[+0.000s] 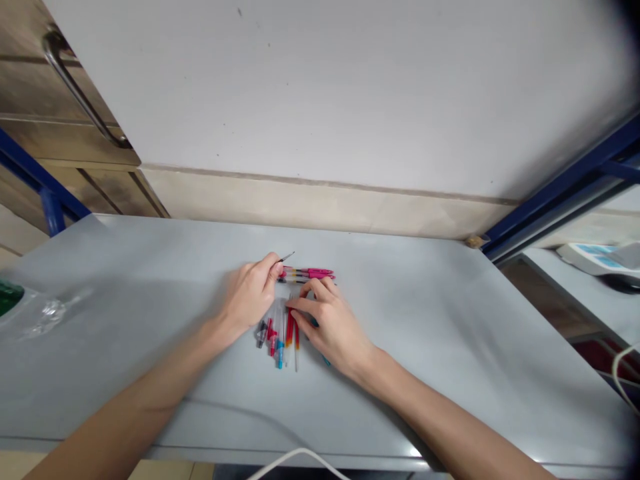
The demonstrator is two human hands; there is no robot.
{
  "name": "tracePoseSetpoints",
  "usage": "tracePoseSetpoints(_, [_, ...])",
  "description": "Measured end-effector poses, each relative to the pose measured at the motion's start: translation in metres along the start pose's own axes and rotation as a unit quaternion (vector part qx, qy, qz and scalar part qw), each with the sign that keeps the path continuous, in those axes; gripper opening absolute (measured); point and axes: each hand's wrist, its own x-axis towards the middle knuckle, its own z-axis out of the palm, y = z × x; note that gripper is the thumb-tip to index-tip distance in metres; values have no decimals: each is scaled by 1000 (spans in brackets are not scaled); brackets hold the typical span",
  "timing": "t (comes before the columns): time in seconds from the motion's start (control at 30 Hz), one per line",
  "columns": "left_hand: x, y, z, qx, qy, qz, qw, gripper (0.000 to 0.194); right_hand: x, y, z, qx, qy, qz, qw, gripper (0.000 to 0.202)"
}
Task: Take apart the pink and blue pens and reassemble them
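Observation:
My left hand [255, 290] is closed on a thin dark-tipped pen refill [287, 257], whose tip sticks out past the thumb and forefinger. Just right of that hand lie several pink-ended pens [317, 273], side by side. My right hand [330, 323] has its fingers bent, with thumb and forefinger pinched at the upper end of the red pen refills [290, 328]. Clear pen barrels with black, red and blue grips lie between the hands, among them a blue-gripped barrel [280, 353] and a black-gripped one [261, 333]. Part of the pile is hidden under my right hand.
Everything lies on a grey table [425, 300] against a white wall. A clear plastic bottle with a green label [30, 310] lies at the left edge. A small brown item [475, 241] sits in the far right corner. A white cable [300, 453] crosses the front edge.

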Motion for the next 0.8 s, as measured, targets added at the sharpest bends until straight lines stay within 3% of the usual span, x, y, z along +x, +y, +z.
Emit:
tracePoseSetpoints(0.3, [6, -10, 3, 19, -8, -21, 1000, 29, 7, 0, 3, -24, 7, 20, 999, 29])
tracePoseSetpoints(0.5, [7, -14, 0, 49, -2, -18, 999, 27, 17, 3, 3, -10, 29, 25, 999, 21])
tracePoseSetpoints(0.8, [7, -17, -2, 42, 17, -5, 999, 27, 32, -3, -1, -20, 14, 30, 999, 10])
